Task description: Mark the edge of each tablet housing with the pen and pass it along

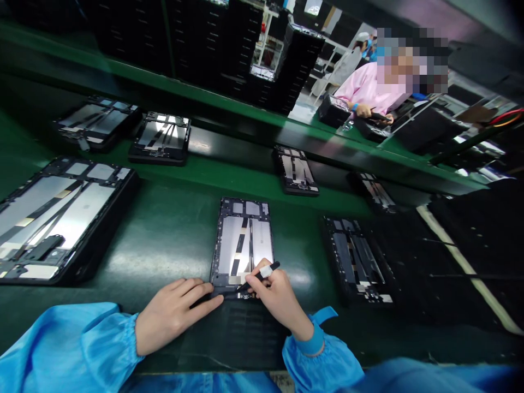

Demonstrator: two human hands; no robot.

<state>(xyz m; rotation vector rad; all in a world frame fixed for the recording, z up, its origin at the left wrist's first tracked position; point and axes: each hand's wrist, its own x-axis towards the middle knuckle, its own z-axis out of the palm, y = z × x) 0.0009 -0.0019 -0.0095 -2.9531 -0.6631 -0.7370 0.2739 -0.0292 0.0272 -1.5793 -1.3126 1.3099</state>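
An opened tablet [257, 240] lies in front of me, its silver inside and dark flex cables exposed. My left hand [176, 308] rests at its lower left corner, fingers stretched out, the tips touching the bottom edge. Between the thumb and fingers of my right hand [278, 292] is a slim black pen-like tool [275, 266] with a white label wrapped round it. Its tip points down at the small connectors along the tablet's bottom edge. The exact shape of the tip is too small to make out.
Opened tablets lie around: a large-looking one [94, 191] at left, another [354, 256] at right, several on the green back strip [229, 164]. Dark stacked trays [204, 43] stand behind. A black mat [483, 240] is at right. Across the bench a person in a pink sleeve [360, 82] handles dark items.
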